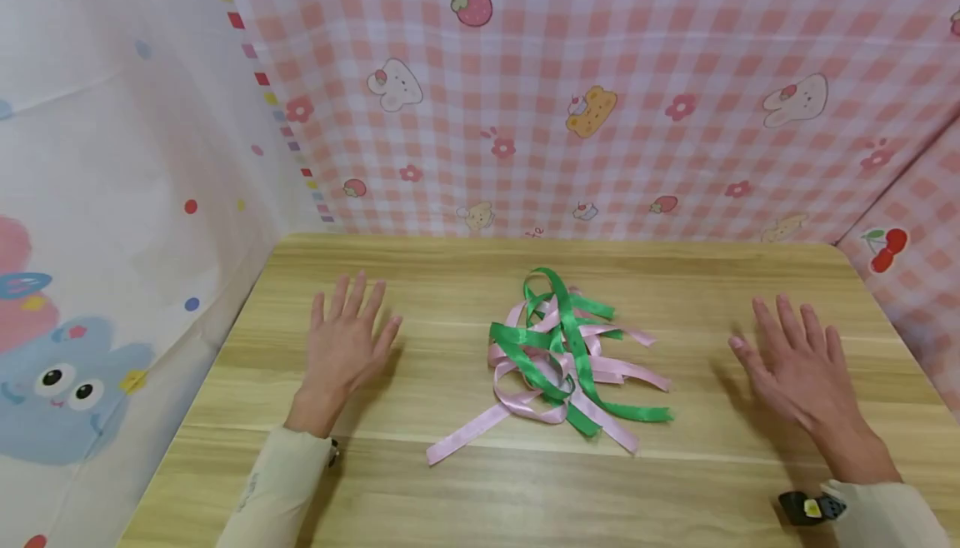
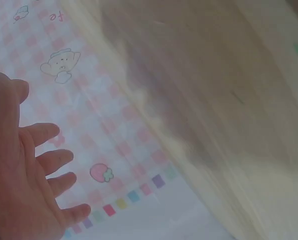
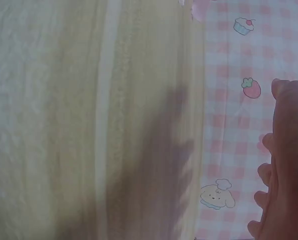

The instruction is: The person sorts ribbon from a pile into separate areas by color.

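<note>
Ribbons (image 1: 573, 336), green and pink, lie in a loose tangle mid-table, one pink end reaching toward the near left. The left hand (image 1: 342, 352) hovers over the table (image 1: 660, 490) at left, the right hand (image 1: 808, 377) at right, fingers straight and spread apart.

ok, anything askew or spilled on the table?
Just the green ribbon and pink ribbon: tangled together mid-table, loops crossing and ends sticking out several ways, so it looks messy. No spill visible.
</note>
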Demonstrator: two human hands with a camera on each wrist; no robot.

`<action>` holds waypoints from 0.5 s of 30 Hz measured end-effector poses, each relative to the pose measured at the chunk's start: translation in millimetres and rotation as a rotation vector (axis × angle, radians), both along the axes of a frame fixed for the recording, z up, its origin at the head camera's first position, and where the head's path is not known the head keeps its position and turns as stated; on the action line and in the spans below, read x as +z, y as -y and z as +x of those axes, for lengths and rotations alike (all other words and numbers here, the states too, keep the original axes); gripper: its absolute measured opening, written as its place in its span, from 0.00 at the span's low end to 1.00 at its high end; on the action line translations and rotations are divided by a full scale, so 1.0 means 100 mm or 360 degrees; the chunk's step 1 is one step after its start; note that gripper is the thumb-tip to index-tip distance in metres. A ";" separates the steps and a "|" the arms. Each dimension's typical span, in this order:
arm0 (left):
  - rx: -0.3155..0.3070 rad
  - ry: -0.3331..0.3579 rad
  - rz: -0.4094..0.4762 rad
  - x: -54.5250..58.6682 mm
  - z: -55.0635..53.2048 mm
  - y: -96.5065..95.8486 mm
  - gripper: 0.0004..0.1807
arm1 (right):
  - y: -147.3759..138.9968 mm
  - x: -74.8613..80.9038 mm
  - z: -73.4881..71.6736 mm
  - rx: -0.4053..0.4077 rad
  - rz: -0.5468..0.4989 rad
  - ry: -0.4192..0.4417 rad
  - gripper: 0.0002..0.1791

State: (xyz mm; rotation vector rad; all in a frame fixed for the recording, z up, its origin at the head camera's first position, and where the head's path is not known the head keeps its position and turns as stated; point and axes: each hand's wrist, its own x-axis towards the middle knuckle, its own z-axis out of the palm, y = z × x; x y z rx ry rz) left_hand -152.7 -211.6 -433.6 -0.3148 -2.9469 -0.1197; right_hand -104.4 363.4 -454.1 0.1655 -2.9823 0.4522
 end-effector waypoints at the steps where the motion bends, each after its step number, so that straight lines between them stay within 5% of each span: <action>1: -0.0002 0.0005 0.0001 0.00 -0.01 -0.01 0.36 | 0.01 0.00 -0.01 0.0003 0.0001 0.0000 0.38; 7: -0.0067 0.0111 0.0147 0.03 -0.09 -0.14 0.35 | 0.16 0.01 -0.06 0.0057 -0.0047 0.0008 0.39; 15: -0.0331 0.0401 0.0683 0.02 -0.39 -0.52 0.28 | 0.66 0.07 -0.28 0.0266 -0.0371 -0.0058 0.36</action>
